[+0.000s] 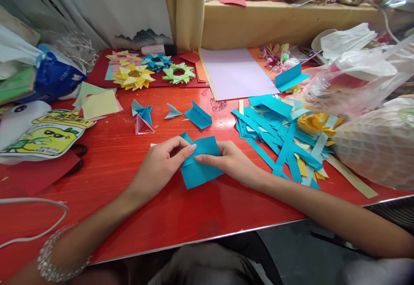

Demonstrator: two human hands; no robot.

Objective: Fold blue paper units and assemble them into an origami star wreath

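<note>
Between my hands is a blue sheet of paper (202, 173), partly folded, held just above the red table near its front. My left hand (168, 158) pinches its upper left part between thumb and fingers. On the other side, my right hand (231, 162) grips the right edge, thumb lying across the front and fingers behind. Beyond the sheet lies a creased blue paper piece (199, 116). To its left are a small pale blue folded piece (173, 111) and a cluster of blue and pink folded pieces (142, 117).
Cut blue paper strips (274, 134) are heaped on the right, beside plastic bags (365, 73). Folded paper rings (134, 76) and a lilac sheet (237, 71) lie at the back. Yellow square sheets (100, 105), a cartoon-printed package (51, 134) and a white cable (48, 201) are at left.
</note>
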